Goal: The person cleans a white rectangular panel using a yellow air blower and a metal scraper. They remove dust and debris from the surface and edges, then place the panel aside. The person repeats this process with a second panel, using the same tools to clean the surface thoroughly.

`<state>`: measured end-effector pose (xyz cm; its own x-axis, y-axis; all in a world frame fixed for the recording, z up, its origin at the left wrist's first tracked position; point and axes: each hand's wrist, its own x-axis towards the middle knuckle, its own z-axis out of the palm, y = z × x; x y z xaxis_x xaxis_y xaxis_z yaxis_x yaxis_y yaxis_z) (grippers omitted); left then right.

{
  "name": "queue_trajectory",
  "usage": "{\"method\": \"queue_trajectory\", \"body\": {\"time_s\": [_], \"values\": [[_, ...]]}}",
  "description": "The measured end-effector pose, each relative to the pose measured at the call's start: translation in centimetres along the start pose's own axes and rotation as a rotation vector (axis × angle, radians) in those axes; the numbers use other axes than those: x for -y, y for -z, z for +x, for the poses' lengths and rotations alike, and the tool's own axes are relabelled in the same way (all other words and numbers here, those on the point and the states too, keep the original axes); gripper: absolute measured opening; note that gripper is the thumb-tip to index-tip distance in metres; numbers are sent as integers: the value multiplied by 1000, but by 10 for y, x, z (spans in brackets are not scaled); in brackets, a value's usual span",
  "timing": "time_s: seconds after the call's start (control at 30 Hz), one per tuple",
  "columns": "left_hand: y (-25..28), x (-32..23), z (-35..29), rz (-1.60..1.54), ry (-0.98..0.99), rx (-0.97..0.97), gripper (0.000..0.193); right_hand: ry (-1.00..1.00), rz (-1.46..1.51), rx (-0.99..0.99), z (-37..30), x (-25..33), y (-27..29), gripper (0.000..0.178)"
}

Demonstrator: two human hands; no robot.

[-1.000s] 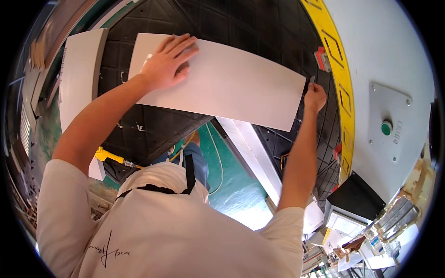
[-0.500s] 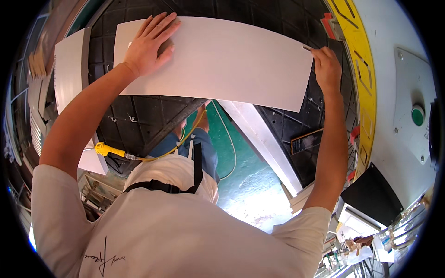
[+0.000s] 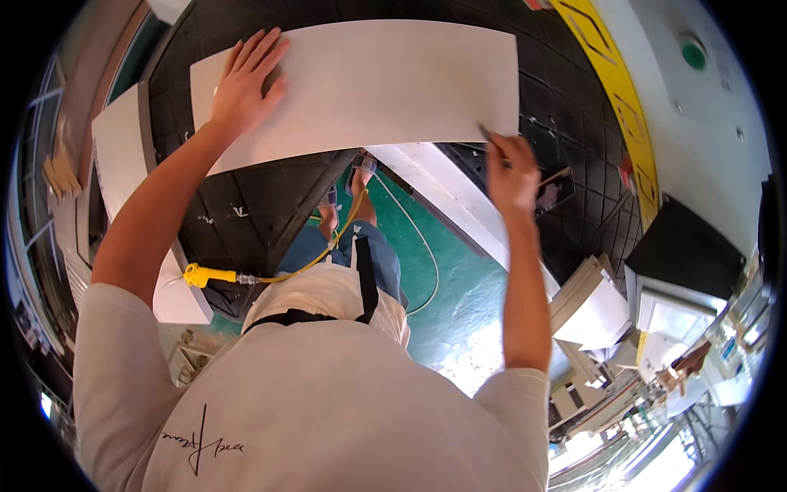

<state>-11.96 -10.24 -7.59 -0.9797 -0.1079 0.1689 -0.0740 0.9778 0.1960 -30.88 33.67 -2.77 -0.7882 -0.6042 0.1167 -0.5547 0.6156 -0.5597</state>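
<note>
A long white panel [image 3: 393, 82] lies across a black, ribbed work surface [image 3: 246, 197] in front of me. My left hand [image 3: 248, 88] rests flat on the panel's left part with its fingers apart. At the panel's near right corner is my right hand [image 3: 513, 176], blurred by motion. Its fingers are closed on a small, thin, dark tool [image 3: 484, 132], whose tip points at the panel's edge. Blur and the fingers hide most of that tool, so its exact kind does not show.
Beside my left forearm hangs a yellow air blow gun [image 3: 211, 275] on a yellow hose. Another pale panel [image 3: 121, 135] stands at the left. A phone-like dark object [image 3: 556, 190] lies right of my right hand. Yellow slotted edging [image 3: 611, 74] borders a grey machine at right.
My right hand has moved from the panel's far right corner toward me, down to its near right corner. My left hand stays flat on the panel. The whole view has shifted somewhat.
</note>
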Motion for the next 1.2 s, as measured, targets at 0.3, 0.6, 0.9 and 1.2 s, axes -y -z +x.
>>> {"method": "queue_trajectory", "body": {"time_s": [0.3, 0.6, 0.9, 1.2], "values": [[-3, 7, 0, 17, -2, -30, 59, -378, -201, -403, 5, -29, -23, 9], [-7, 5, -1, 0, 12, -59, 59, -130, -182, -311, 3, -57, 11, 15], [-2, 1, -1, 4, 25, -66, 58, 90, -328, -187, 9, -50, 6, 13], [-1, 1, -2, 1, 43, -74, 58, -20, -196, -193, -11, 86, -103, 26]]}}
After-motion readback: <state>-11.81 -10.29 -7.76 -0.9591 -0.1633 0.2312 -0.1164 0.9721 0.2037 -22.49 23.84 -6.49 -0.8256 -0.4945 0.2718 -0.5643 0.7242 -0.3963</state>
